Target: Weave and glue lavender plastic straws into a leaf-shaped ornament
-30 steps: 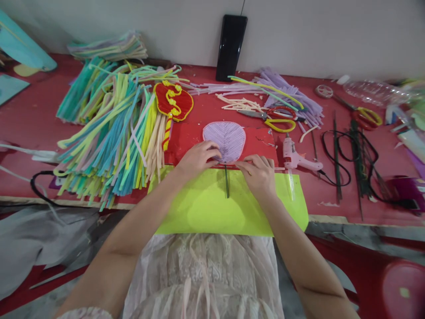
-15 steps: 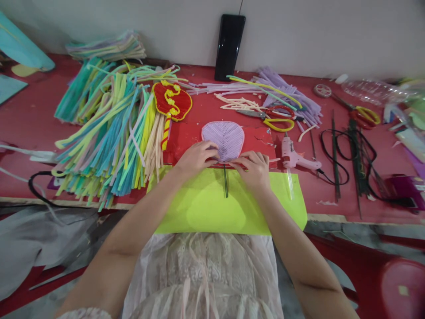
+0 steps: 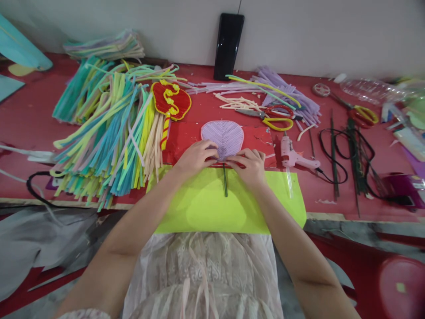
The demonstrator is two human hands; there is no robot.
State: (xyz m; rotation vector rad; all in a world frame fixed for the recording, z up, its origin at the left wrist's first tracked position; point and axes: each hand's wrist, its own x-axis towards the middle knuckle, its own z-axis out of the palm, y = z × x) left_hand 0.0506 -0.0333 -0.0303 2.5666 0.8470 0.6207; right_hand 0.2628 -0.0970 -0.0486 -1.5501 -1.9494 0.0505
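A lilac fan-shaped piece (image 3: 226, 133), built from pipe cleaners in slanting rows with a paler rim, lies on a red board (image 3: 186, 133). Its dark thin stem (image 3: 225, 181) points towards me over a lime-green sheet (image 3: 212, 212). My left hand (image 3: 199, 155) grips the fan's lower left edge with bent fingers. At the lower right edge, beside the stem, my right hand (image 3: 249, 165) pinches a lilac pipe cleaner (image 3: 270, 156), whose loose end pokes out past the knuckles. The fingertips partly hide the fan's base.
Bundled coloured pipe cleaners (image 3: 113, 133) and a red-yellow fan (image 3: 171, 101) lie left. Behind are scissors (image 3: 278, 123), lilac pipe cleaners (image 3: 300, 95) and a leaning phone (image 3: 229, 46). A pink glue gun (image 3: 292, 153) with its cord sits right, near dark thin rods (image 3: 353, 155).
My right hand has shifted slightly left, closer to the stem, and less of the pipe cleaner's loose end sticks out. My left hand stays at the fan's edge.
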